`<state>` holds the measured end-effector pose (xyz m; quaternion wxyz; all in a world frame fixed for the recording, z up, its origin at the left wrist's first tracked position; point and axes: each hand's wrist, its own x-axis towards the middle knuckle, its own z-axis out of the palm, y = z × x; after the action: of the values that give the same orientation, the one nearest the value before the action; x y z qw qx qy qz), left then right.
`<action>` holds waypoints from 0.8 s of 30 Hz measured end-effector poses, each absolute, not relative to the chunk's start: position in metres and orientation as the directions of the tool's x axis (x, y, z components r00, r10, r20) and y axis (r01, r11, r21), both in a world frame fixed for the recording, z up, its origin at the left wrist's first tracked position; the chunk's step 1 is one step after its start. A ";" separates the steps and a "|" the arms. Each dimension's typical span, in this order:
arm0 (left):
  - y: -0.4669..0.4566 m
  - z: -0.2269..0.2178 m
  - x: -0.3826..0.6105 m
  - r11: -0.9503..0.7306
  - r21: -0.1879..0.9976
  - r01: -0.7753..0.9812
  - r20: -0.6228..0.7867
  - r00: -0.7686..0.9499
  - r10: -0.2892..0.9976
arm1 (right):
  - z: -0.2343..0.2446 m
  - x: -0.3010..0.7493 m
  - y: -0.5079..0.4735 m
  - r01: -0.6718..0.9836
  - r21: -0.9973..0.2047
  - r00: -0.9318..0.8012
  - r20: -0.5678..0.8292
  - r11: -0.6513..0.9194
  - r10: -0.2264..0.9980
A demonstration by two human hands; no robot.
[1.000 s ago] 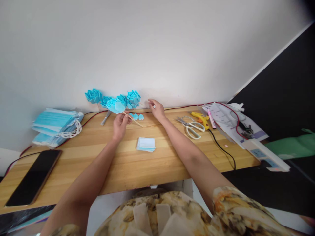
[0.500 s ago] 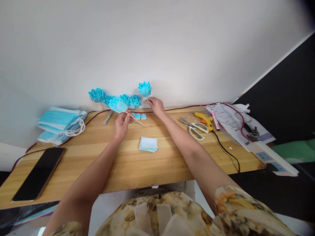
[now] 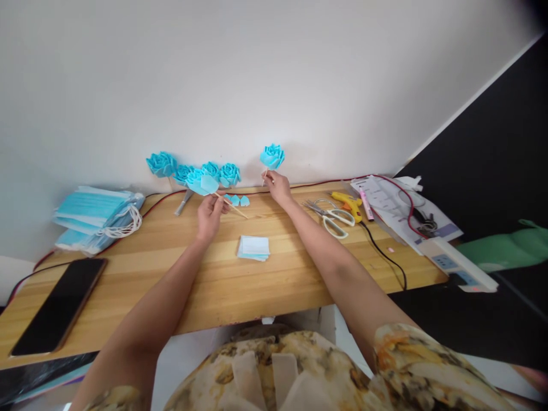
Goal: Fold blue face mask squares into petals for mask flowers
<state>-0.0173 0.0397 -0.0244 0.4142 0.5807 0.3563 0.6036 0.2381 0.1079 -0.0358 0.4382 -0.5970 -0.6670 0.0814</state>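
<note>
My left hand (image 3: 209,218) is closed on a thin wooden stick topped with a half-made blue flower (image 3: 202,182), held just above the wooden table (image 3: 180,274). My right hand (image 3: 279,186) pinches the stick of a finished blue rose (image 3: 272,155) and holds it upright near the wall. Several more blue roses (image 3: 192,169) lean against the wall behind my left hand. Small blue petal pieces (image 3: 238,200) lie between my hands, and a stack of cut blue squares (image 3: 254,248) sits nearer to me.
A pile of blue face masks (image 3: 96,217) lies at the left, a black phone (image 3: 57,313) at the near left. Scissors (image 3: 331,220), a yellow glue gun (image 3: 349,202), papers with cables (image 3: 402,211) and a power strip (image 3: 456,264) are at the right.
My right hand took one blue rose from the group at the wall, lifted it and carried it to the right. My left hand has kept its flower almost still.
</note>
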 end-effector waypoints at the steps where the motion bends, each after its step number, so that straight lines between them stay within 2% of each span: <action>1: 0.040 -0.024 -0.017 -0.405 0.911 -0.081 0.408 0.022 0.913 | -0.036 0.237 0.108 0.732 -0.627 0.099 0.485 0.266 0.869; 24: 0.042 -0.027 -0.017 -0.416 0.906 -0.083 0.420 0.035 0.907 | -0.032 0.235 0.100 0.766 -0.597 0.094 0.470 0.237 0.878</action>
<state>-0.0172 0.0416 -0.0271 0.4122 0.5895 0.3495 0.6004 0.2349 0.1000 -0.0319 0.4127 -0.6139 -0.6695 0.0676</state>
